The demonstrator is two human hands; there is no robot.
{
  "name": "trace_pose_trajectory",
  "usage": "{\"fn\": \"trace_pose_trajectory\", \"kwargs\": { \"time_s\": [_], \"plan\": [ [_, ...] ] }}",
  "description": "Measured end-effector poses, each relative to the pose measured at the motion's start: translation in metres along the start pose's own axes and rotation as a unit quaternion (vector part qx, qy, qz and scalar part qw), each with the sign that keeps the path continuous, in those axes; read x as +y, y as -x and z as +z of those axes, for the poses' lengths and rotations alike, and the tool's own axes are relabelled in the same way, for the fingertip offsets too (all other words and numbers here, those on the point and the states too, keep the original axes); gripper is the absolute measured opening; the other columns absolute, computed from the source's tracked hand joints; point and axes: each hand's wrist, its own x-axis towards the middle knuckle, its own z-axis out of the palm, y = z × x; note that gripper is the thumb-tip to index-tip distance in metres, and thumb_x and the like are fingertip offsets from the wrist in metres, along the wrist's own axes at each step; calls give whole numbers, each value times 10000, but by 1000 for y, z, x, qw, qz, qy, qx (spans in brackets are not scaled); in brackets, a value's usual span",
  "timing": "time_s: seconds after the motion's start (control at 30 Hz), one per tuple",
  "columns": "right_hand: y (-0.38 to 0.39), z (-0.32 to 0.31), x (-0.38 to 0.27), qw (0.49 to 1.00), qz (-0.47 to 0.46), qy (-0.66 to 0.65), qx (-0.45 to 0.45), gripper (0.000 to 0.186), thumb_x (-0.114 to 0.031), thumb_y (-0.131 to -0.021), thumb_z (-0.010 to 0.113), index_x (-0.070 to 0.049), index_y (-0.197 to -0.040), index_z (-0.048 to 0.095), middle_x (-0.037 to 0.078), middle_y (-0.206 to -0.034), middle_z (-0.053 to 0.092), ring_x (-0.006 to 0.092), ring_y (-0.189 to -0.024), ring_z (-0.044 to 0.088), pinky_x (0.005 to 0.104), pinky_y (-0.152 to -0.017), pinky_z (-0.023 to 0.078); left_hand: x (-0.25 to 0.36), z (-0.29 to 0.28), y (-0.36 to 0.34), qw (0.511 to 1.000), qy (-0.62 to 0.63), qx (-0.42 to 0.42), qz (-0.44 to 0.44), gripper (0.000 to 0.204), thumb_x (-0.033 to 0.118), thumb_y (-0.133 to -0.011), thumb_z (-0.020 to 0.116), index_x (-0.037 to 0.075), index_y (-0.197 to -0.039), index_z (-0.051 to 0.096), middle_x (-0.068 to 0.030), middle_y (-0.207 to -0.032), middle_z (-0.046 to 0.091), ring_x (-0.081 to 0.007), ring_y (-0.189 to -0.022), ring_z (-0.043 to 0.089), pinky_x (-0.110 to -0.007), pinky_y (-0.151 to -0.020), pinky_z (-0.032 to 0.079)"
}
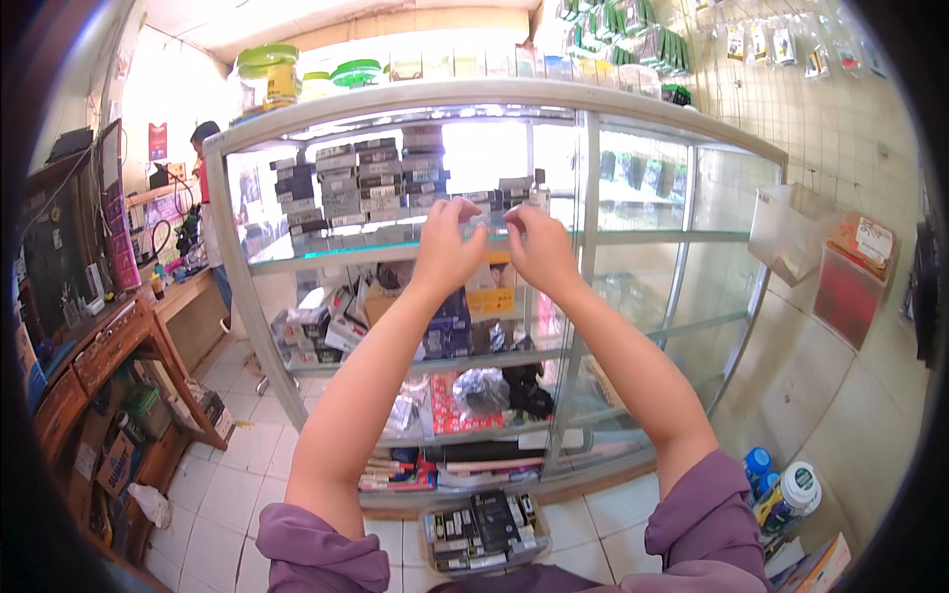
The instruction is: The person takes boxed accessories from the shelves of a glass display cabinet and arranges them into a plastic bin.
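Both my arms reach forward to the upper glass shelf (376,247) of a display case. My left hand (452,245) and my right hand (543,249) are raised close together, their curled fingertips facing each other. A small pale or see-through patch shows between the fingertips; its kind I cannot make out. Left of my left hand stand stacks of small dark and grey boxes (361,183) on the same shelf. A shorter stack of boxes (516,188) shows just behind my right hand.
The case's metal frame (587,198) rises right of my hands. Lower shelves hold a yellow box (490,290) and plastic-wrapped goods (481,391). On the floor is a clear tub of small boxes (479,568). Blue-capped bottles (759,463) stand right. A person (208,208) is far left.
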Motion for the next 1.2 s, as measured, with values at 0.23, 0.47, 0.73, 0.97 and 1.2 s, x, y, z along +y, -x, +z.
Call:
{"fn": "trace_pose_trajectory", "kwargs": {
  "time_s": [0.23, 0.47, 0.73, 0.97, 1.2],
  "plan": [
    [-81, 69, 80, 960, 120, 224, -117, 244, -11, -758, 582, -6, -996, 636, 210, -986, 655, 379, -956, 623, 439, -828, 508, -106, 59, -75, 929, -77, -207, -297, 386, 196, -736, 632, -61, -1023, 660, -284, -1109, 628, -356, -1077, 614, -384, -918, 488],
    [-104, 90, 113, 860, -105, 445, -225, 400, -27, -744, 643, -104, -1132, 585, 83, -1076, 622, 265, -1116, 549, 525, -978, 398, -129, 61, -80, 932, -113, -252, -235, 403, 121, -729, 570, -145, -1027, 624, -329, -1103, 610, -397, -1074, 611, -383, -903, 493],
    [-102, 94, 90, 874, 27, 414, -255, 208, -184, -770, 628, -78, -934, 701, 122, -964, 697, 304, -880, 692, 404, -774, 548, -121, 55, -78, 934, -77, -248, -245, 386, 98, -770, 568, -171, -1044, 605, -332, -1098, 616, -386, -1047, 630, -377, -876, 507],
    [-103, 97, 123, 863, 174, 343, -327, 281, -179, -776, 602, -65, -1011, 703, 150, -1049, 684, 292, -970, 668, 378, -845, 528, -119, 56, -82, 916, -139, -314, -207, 408, 151, -793, 565, -134, -1080, 614, -295, -1149, 612, -357, -1087, 617, -365, -897, 508],
    [-108, 102, 140, 818, 108, 366, -430, 241, -151, -814, 582, -81, -998, 720, 116, -1010, 690, 254, -921, 669, 368, -784, 537, -107, 52, -81, 887, -205, -384, -151, 401, 161, -835, 473, -100, -1096, 628, -262, -1207, 595, -348, -1110, 602, -390, -944, 483]
  ]
}}
